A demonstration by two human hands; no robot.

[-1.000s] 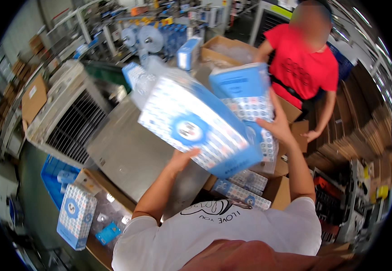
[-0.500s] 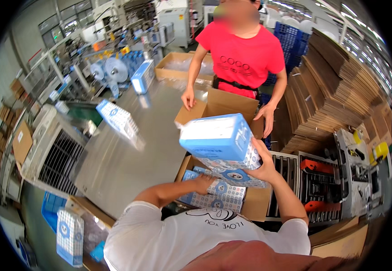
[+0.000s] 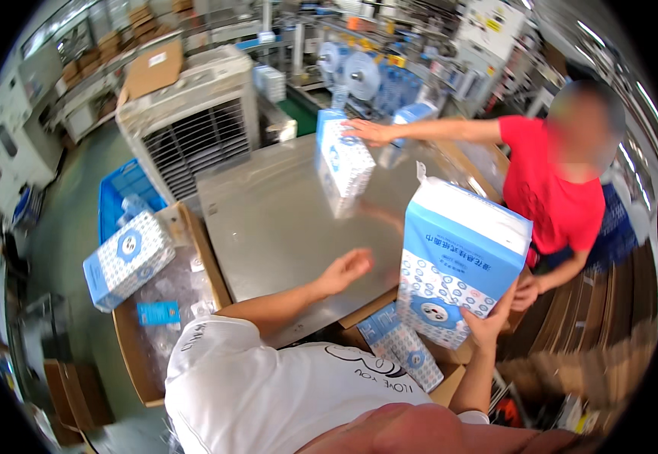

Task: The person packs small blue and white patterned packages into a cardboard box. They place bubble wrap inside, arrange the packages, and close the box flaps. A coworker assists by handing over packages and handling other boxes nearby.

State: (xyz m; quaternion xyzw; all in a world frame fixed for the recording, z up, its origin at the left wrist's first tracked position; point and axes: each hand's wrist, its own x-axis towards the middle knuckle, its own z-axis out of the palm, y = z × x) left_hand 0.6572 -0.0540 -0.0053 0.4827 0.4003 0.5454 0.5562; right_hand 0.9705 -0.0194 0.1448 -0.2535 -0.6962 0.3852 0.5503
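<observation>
At the far left, off the bench's left edge, a blue-and-white tissue pack [image 3: 127, 259] lies tilted on an open cardboard box [image 3: 136, 356] beside a blue crate [image 3: 121, 193]. The left hand [image 3: 346, 270] hovers over the steel bench [image 3: 268, 219] near its front edge, fingers loosely spread, holding nothing. Toward the back edge a second pack [image 3: 344, 163] stands upright under a co-worker's hand [image 3: 371, 132]. At the bench's right front corner, the right hand [image 3: 488, 321] grips the bottom of a tall pack [image 3: 459, 261], fingers wrapped on it, held upright above a carton with another pack [image 3: 401, 344] inside.
</observation>
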